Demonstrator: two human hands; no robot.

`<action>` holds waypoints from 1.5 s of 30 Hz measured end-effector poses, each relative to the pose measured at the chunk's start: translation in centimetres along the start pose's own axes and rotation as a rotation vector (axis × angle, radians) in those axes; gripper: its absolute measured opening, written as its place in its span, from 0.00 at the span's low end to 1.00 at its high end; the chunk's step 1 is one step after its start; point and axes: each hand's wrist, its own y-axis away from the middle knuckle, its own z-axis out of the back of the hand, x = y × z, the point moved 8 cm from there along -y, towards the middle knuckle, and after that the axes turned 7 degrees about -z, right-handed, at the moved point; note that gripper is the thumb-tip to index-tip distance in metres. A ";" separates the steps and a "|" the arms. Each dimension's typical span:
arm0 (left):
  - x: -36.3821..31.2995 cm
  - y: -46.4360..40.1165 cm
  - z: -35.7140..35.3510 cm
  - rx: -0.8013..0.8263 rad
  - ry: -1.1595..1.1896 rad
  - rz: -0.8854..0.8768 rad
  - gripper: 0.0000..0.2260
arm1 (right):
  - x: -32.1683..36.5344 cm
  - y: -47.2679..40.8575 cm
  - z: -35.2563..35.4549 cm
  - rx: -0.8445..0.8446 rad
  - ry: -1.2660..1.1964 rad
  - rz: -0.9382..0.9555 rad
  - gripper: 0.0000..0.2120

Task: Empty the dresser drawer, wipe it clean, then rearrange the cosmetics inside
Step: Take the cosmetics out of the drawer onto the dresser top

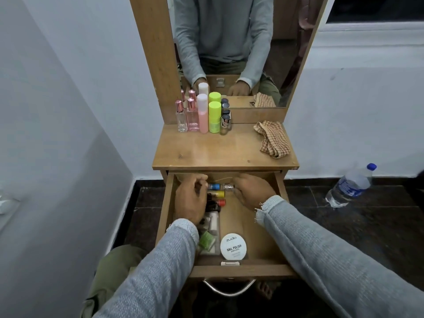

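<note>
Both hands reach into the open wooden drawer (281, 191): the right hand (252, 193) pinches a small clear glass bottle (227, 187), the left hand (191, 200) rests over lying nail-polish bottles (216, 193).

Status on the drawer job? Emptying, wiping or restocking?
Looks like emptying or restocking; one frame can't settle which. On the wooden dresser top: pink-capped perfume bottles, a pink spray can, a lime-green can, and the checked cloth lying idle. In hand: left hand and right hand among small nail-polish bottles in the open drawer. The white round nail-polish-remover tub sits inside.
</note>
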 end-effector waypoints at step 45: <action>0.1 1.4 -1.8 0.118 -0.008 0.007 0.08 | -3.2 -2.6 9.3 -0.536 -0.958 -0.255 0.19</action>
